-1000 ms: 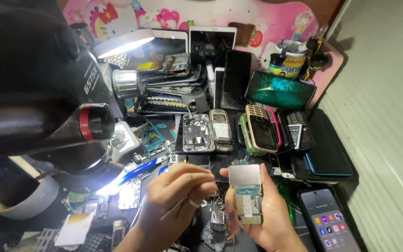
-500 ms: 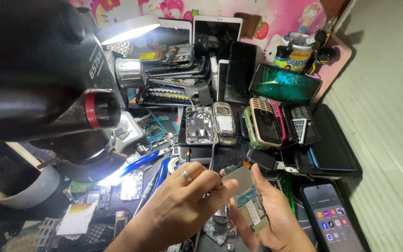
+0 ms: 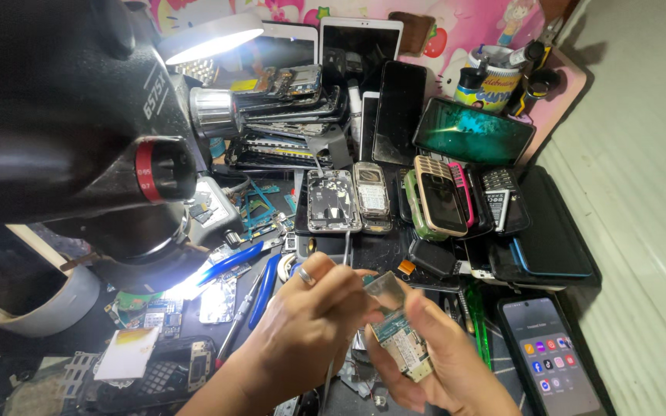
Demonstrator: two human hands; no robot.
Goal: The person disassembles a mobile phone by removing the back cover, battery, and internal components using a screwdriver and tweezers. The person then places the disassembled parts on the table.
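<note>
Green and gold, a small circuit board (image 3: 401, 347) sits low in the middle of the view, pinched in the right hand (image 3: 445, 362), whose fingers curl around its lower end. The left hand (image 3: 314, 323), a ring on one finger, is closed on the board's upper end, where a shiny metal plate (image 3: 385, 289) catches the light; a thin silver tool (image 3: 346, 250) pokes up from behind its fingers. Both hands hover just above the cluttered counter (image 3: 383, 258). Beyond them lie an opened phone shell (image 3: 333, 200), an old keypad phone (image 3: 371, 194) and a stack of dark phones (image 3: 287, 115). Blue-handled pliers (image 3: 260, 281) lie left of the hands. A lit smartphone (image 3: 550, 356) rests at the right. A black microscope (image 3: 79, 131) looms at the left.
</note>
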